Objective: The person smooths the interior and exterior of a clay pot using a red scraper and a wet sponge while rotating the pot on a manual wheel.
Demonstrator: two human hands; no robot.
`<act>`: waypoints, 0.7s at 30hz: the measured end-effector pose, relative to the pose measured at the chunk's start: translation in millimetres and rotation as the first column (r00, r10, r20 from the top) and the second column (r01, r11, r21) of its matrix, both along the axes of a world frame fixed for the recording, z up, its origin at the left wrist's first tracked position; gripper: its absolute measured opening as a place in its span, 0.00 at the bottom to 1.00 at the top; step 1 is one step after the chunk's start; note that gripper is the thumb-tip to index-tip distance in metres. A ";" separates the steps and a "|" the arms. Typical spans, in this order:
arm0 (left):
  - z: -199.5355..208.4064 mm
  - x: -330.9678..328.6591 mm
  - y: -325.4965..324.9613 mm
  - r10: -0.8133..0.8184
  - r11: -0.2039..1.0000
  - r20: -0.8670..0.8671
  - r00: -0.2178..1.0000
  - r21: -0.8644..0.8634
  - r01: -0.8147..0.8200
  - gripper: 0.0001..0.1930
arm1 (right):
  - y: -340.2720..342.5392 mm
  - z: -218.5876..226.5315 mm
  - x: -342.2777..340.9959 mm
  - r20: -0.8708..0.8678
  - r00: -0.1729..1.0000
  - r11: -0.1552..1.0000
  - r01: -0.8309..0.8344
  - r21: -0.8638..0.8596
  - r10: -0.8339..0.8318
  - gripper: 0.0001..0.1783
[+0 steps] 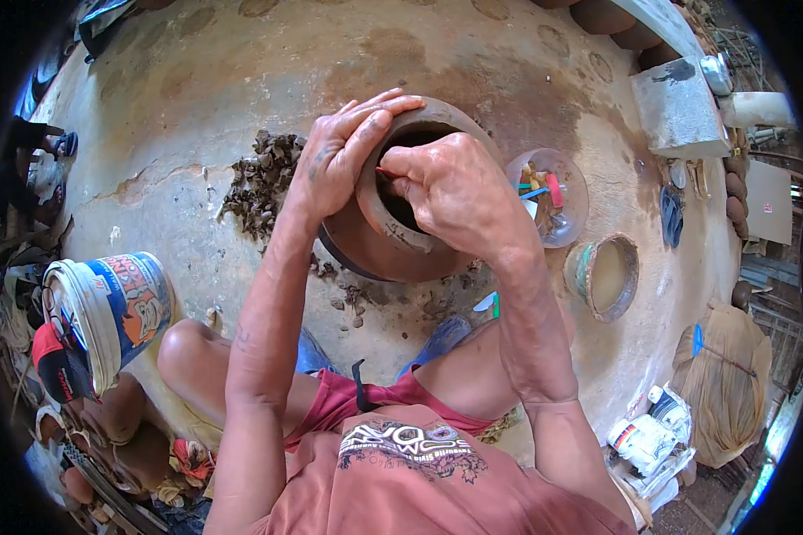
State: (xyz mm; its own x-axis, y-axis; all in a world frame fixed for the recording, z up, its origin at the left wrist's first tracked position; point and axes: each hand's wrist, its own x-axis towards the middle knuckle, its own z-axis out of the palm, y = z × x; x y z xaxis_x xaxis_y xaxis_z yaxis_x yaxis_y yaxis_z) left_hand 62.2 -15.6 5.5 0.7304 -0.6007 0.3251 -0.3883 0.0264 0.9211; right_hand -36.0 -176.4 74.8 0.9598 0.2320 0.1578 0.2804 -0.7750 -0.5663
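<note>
A round brown clay pot with a wide, thick rim stands on the floor in front of me, between my legs. My left hand rests along the left side of the rim, its fingers stretched out and together. Over the mouth of the pot, my right hand is closed in a pinch. A small red tool pokes out from its fingertips on the left; the rest of it is hidden by the hand. Dark clay scraps lie in a heap to the left of the pot.
Right of the pot sit a clear bowl of small coloured tools and a tub of cloudy water. A white and green scraper lies near my right knee. A white bucket stands at left, a stone block far right.
</note>
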 end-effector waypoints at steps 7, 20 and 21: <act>6.9 28.4 -3.5 -0.221 0.972 -0.007 0.975 0.076 0.221 0.23 | -8.5 11.1 -1.3 -0.138 0.983 0.992 -0.122 -0.023 0.118 0.10; -8.2 -84.5 10.0 0.615 0.771 -0.185 0.766 -0.060 -0.634 0.25 | 8.1 9.7 0.3 0.070 0.958 0.957 0.283 -0.063 -0.279 0.09; -10.4 -99.2 7.1 0.629 0.764 -0.158 0.762 -0.056 -0.642 0.26 | 10.1 10.0 0.3 0.067 0.953 0.953 0.298 -0.052 -0.295 0.09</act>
State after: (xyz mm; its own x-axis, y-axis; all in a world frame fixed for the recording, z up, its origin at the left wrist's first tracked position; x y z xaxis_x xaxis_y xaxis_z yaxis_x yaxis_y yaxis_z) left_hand -37.0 -8.5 -4.9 0.9700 0.0467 0.2384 -0.2335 -0.0914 0.9680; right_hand -35.7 -166.3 84.7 0.9765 -0.0508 0.2096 0.0636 -0.8610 -0.5047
